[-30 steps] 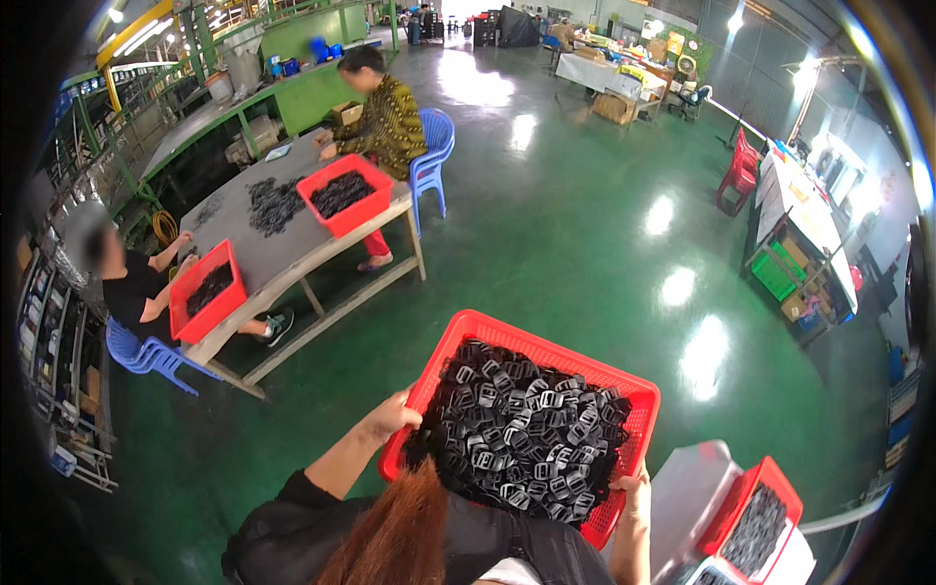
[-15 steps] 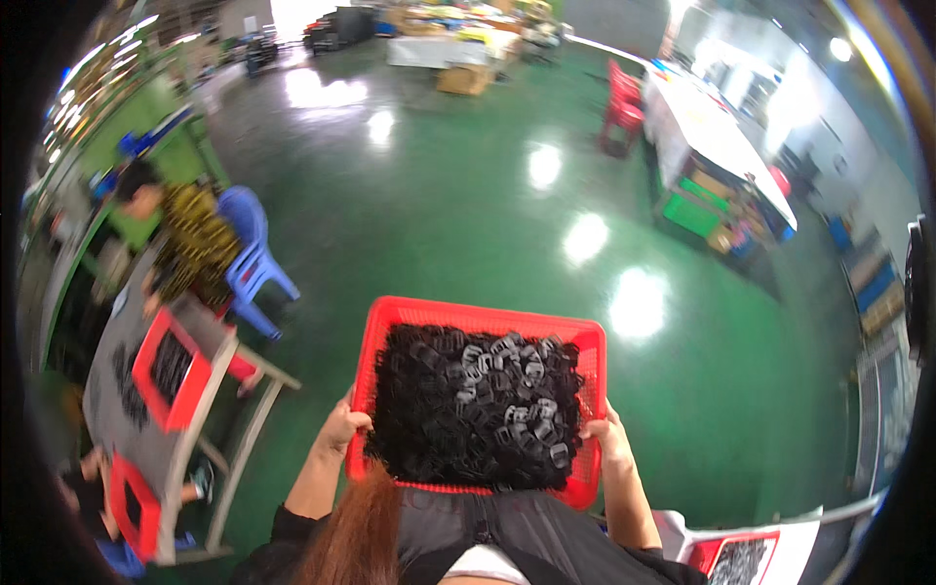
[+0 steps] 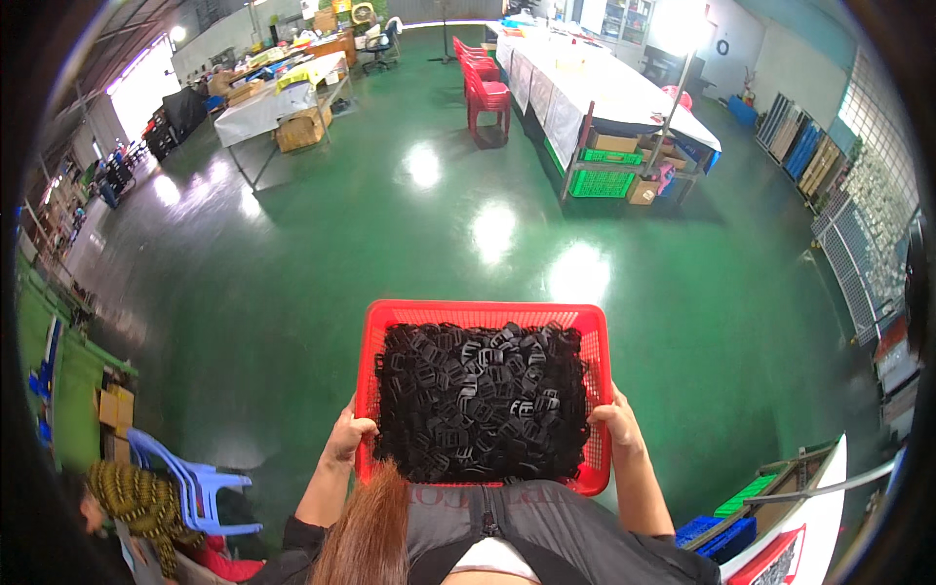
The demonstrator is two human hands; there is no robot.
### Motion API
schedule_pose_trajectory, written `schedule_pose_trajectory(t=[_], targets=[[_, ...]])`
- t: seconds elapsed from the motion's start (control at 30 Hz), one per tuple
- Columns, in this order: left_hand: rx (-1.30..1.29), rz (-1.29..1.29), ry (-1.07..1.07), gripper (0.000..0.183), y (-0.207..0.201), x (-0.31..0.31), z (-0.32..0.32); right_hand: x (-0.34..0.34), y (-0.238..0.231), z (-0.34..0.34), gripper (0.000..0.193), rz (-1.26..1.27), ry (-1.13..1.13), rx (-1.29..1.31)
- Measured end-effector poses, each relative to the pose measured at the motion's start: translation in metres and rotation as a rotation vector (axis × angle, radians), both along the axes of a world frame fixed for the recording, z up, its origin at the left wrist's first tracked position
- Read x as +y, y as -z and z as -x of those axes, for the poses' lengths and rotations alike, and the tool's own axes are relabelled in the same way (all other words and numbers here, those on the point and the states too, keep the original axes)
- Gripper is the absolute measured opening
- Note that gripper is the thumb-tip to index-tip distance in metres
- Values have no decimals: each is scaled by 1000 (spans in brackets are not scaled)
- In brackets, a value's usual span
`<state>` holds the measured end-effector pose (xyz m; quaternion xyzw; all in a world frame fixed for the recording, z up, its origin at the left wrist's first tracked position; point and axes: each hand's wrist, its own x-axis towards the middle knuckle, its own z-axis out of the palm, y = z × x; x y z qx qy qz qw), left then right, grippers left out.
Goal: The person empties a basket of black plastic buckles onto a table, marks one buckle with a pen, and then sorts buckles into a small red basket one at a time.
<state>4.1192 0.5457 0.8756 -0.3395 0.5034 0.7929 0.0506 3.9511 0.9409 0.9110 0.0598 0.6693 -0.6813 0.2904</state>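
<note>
A red plastic basket is held in front of my body, roughly level. Small black plastic buckles fill it in a loose heap, some catching the light. My left hand grips the basket's left side, with the thumb over the rim. On the opposite side my right hand is closed on the rim in the same way. The fingers beneath both sides are mostly hidden by the basket.
Ahead right stands a long white-topped table, with stacked red chairs beside it and a green crate below. A co-worker and a blue chair are lower left. Another red-rimmed basket lies lower right.
The view has turned right and advanced; the long table and red chairs sit further left, the co-worker and blue chair lower. Both hands keep their hold on the basket.
</note>
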Motion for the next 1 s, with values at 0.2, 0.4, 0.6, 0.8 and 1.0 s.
schedule_pose_trajectory(t=[0.2,0.4,0.6,0.8,1.0], targets=[[60,52,-96,83,58,-247,527,-260,80,534,82,149,34,-12],[30,84,93,81,173,-388,897,-379,174,885,82,101,104,-98],[72,53,237,83,204,-494,1346,-467,208,1254,77,68,302,-3],[123,22,383,83,301,-533,1763,-501,284,1618,79,96,421,46],[78,19,379,84,375,-555,2144,-523,335,2040,77,-16,348,-26]])
